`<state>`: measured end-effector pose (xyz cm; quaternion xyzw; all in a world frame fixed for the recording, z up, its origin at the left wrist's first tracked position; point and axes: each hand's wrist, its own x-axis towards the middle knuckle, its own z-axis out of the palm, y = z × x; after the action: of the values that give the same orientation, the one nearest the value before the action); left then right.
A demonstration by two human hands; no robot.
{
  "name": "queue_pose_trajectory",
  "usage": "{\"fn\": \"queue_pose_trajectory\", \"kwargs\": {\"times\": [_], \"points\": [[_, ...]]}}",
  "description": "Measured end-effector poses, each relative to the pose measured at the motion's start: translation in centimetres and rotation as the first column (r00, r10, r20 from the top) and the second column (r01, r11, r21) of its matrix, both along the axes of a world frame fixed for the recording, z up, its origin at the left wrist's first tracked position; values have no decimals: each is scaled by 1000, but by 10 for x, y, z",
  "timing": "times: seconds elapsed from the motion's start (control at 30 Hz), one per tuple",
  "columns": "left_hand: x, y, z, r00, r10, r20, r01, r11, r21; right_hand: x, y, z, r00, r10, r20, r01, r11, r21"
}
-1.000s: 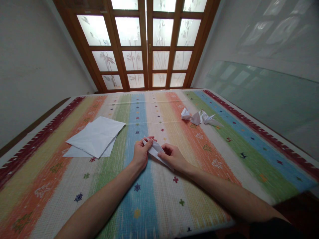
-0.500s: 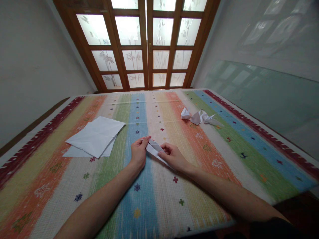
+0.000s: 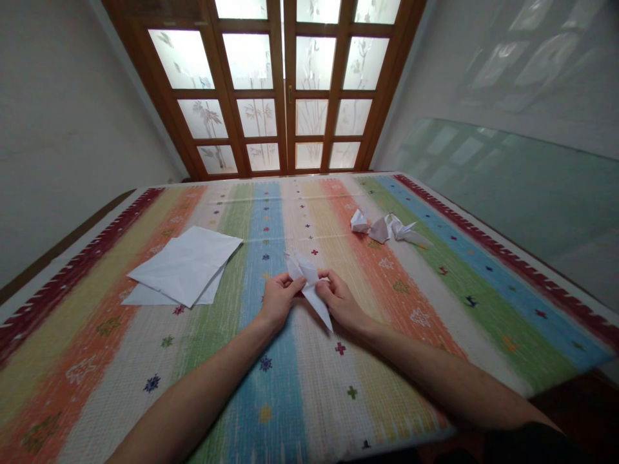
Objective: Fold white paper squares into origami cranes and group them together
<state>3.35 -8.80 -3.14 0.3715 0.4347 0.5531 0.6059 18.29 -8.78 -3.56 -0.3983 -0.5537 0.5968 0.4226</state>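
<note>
Between my two hands is a narrow piece of folded white paper [image 3: 315, 298], pointed at its near end and with layered flaps at its far end. My left hand [image 3: 280, 298] pinches its left edge between thumb and fingers, around the middle. On the other edge, my right hand [image 3: 338, 299] grips the paper with thumb and curled fingers. The fingers beneath the paper are partly hidden. The paper is held just over the striped tablecloth; whether it touches the cloth I cannot tell.
White paper sheets [image 3: 186, 264] lie overlapping to the left, with visible creases. Several folded white paper figures [image 3: 387, 227] sit in a row at the back right. A striped tablecloth [image 3: 232, 399] covers the table. Wood-framed glass doors [image 3: 285, 93] stand beyond it.
My left hand has slid from the paper's far end toward its middle, moving nearer to me. The paper has turned steeper, and its far flaps and near point now show.
</note>
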Motion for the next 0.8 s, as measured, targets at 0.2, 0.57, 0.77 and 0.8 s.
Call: {"fn": "queue_pose_trajectory", "kwargs": {"times": [0.2,0.57,0.77,0.8], "points": [[-3,4,1,997,68,-35,-69,997,-22,12,8,-4,997,65,-40,-57,981,186],[-1,-2,3,991,32,-129,-17,993,119,22,12,-4,977,48,210,-152,844,515],[-1,-4,5,993,26,-118,5,966,257,21,15,-1,996,-11,92,-25,926,377],[-2,-4,5,995,9,-99,16,967,253,21,16,-2,997,-20,72,-7,936,351]]}}
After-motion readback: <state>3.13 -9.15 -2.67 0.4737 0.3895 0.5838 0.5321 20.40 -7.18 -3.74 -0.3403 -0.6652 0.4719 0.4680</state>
